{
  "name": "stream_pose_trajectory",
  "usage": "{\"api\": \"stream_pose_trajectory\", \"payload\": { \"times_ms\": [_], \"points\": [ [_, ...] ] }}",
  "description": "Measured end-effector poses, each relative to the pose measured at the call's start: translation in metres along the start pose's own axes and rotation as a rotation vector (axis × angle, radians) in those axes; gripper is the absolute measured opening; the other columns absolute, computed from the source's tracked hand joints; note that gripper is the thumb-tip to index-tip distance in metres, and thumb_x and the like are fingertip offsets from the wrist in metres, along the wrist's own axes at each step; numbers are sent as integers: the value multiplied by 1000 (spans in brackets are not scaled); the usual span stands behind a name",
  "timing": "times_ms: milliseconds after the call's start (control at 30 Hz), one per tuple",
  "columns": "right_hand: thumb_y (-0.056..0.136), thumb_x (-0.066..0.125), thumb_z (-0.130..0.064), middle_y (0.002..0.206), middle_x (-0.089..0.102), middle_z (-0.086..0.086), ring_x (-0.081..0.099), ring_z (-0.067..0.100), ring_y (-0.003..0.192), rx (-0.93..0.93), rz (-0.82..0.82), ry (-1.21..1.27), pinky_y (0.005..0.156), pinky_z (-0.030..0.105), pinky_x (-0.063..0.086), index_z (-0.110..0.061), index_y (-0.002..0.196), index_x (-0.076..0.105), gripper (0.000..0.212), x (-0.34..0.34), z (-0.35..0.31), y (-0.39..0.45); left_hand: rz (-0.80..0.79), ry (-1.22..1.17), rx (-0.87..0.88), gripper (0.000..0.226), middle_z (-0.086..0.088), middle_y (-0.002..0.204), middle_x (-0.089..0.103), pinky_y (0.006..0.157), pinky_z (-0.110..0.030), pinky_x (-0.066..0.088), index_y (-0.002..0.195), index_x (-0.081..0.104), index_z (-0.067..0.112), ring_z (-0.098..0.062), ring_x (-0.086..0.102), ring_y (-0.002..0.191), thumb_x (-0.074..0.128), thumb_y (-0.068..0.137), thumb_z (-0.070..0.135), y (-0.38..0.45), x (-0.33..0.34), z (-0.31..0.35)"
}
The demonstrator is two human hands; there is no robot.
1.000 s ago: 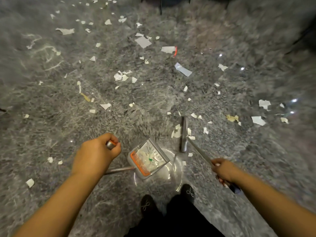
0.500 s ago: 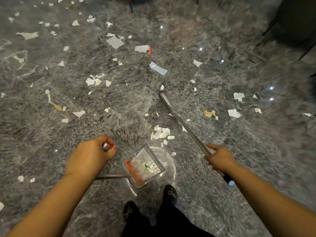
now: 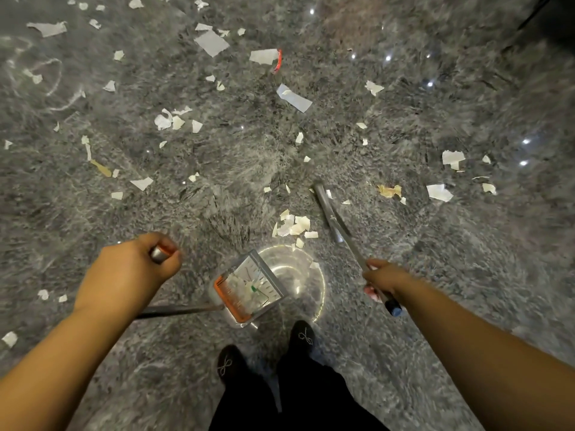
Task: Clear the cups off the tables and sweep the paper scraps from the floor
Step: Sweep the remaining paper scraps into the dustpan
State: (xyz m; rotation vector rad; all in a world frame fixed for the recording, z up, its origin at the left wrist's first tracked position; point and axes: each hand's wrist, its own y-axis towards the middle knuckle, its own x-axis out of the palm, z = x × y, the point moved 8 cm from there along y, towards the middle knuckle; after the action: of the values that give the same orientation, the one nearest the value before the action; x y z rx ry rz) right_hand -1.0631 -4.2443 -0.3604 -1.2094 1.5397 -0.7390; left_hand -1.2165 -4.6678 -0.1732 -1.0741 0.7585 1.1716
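Head view, looking straight down: your left hand (image 3: 130, 269) is curled round the top of the dustpan handle (image 3: 160, 254), and the dustpan (image 3: 249, 289) sits on the grey marbled floor (image 3: 435, 259) just ahead of your shoes (image 3: 303, 335), with white scraps already inside it. Your right hand (image 3: 384, 279) grips the broom shaft (image 3: 348, 241), whose narrow grey head (image 3: 326, 209) rests on the floor to the right of a small heap of paper scraps (image 3: 294, 226). That heap lies just beyond the dustpan's open edge, not touching it. Many more torn scraps are scattered across the floor farther out, among them a long white strip (image 3: 294, 98) and a piece with a red edge (image 3: 267, 56).
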Motion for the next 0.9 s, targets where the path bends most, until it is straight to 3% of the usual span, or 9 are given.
{"api": "stream_pose_trajectory", "payload": {
  "times_ms": [100,200,400,567,767,900],
  "points": [
    [101,41,-8,58,56,14,48,18,36,-1,-51,-43,37,23,39,-16,147,32,47,11,5,5,28,-62,-61,15,12,66,64,56,-32,49,72,62,36,-12,59,61,75,80,37,4,0,-7],
    [103,35,-17,58,56,15,49,22,39,-42,-30,-176,41,26,41,-10,136,41,34,14,-2,6,59,-86,-103,16,12,65,63,56,-33,50,72,61,35,-10,58,60,74,81,39,6,-1,-13],
    [102,38,-11,67,48,14,47,23,51,-74,-86,-289,46,34,42,1,133,34,33,25,-23,2,113,43,-5,16,17,55,49,45,-18,29,76,58,35,1,41,51,70,83,45,24,-10,12],
    [102,40,-14,67,50,11,48,18,46,-90,-161,-323,38,24,41,-3,134,38,34,43,-26,-16,33,53,79,12,1,69,59,50,-28,35,88,60,30,-24,54,62,66,88,41,48,3,41],
    [99,46,-21,69,51,-1,52,9,45,-147,-227,-486,34,17,41,-9,138,40,42,88,-20,-56,20,47,138,11,5,68,54,49,-26,33,89,59,31,-24,54,65,65,90,41,60,2,45],
    [100,46,-17,67,50,7,47,8,32,-86,-347,-278,33,18,38,-15,136,41,36,123,-8,-79,33,62,181,11,2,69,53,53,-28,34,88,58,31,-25,51,66,65,89,39,58,5,46]
  ]
}}
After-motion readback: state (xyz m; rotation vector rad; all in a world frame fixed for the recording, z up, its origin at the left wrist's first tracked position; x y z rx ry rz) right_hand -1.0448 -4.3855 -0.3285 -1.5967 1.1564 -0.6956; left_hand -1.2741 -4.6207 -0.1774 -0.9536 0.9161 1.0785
